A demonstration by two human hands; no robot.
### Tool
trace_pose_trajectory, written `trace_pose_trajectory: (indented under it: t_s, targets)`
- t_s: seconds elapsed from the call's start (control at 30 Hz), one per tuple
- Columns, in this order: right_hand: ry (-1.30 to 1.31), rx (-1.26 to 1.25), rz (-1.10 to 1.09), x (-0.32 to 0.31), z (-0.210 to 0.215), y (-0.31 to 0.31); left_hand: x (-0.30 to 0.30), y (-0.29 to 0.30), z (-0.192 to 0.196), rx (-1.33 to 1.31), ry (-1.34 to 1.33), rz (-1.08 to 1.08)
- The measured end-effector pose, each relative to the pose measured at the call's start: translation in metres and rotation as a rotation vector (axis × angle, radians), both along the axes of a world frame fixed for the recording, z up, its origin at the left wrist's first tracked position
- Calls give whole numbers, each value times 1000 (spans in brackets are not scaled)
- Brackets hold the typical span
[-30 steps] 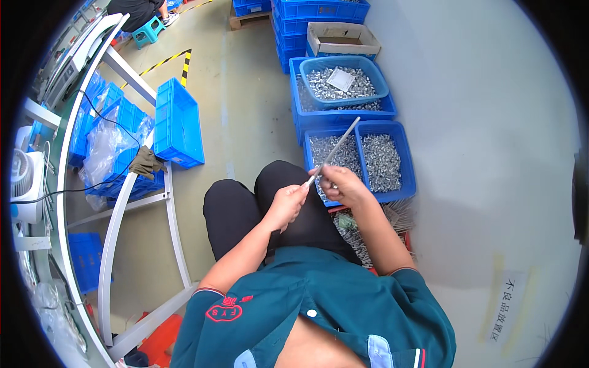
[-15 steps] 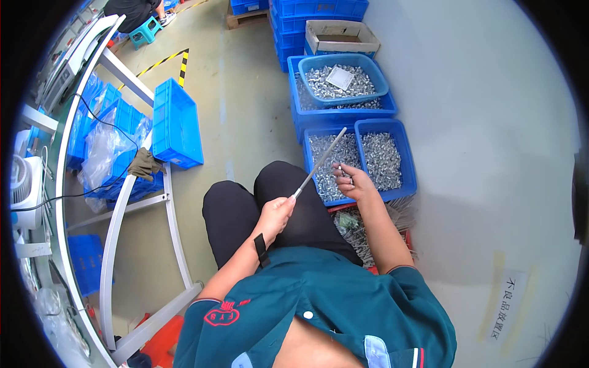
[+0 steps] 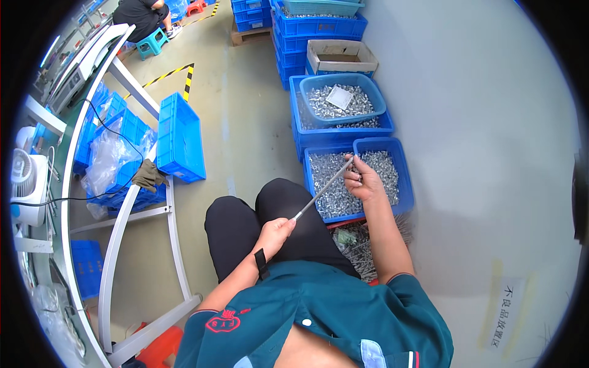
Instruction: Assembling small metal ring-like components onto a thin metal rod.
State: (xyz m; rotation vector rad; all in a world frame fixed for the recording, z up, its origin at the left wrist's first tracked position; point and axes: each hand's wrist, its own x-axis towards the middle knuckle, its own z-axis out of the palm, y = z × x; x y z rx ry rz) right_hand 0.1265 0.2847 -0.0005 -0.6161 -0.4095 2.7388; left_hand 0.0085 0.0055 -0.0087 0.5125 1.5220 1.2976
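My left hand [image 3: 274,238] is closed round the lower end of a thin grey metal rod [image 3: 322,195], where a brighter, thicker silvery piece shows by the fingers. The rod slants up and to the right across my right thigh. At its far tip, my right hand [image 3: 367,182] pinches with thumb and forefinger, the other fingers curled. Small silvery bits show among those fingers, too small to make out fully. Beneath the right hand are two blue bins: the left bin [image 3: 311,207] and the right bin [image 3: 407,184], both filled with small metal fittings.
Behind them, a light-blue basin [image 3: 307,101] of fittings sits in a larger blue crate [image 3: 297,132]. Many thin rods [image 3: 362,257] lie beside my right leg. Leftward are a blue crate [image 3: 181,144] and a white-framed bench [image 3: 118,257]. A person [image 3: 138,18] sits far off.
My right hand has moved up and right, away from above the left bin, and its fingers now meet the rod's tip. The left hand keeps the rod; the whole view has shifted slightly.
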Motion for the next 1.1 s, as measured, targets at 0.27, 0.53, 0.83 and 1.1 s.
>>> trace_pose_trajectory:
  t_s: [0.27,0.53,0.83,1.1]
  targets:
    - [-473,720,4,3,33,0,-2,-1,-3,-39,137,-14]
    - [-382,656,293,-14,35,-50,-1,25,24,-39,-103,12]
    - [-280,120,166,13,-1,-26,-4,23,28,-52,-251,29]
    - [-38,-74,52,7,-5,-13,2,7,6,37,-107,31]
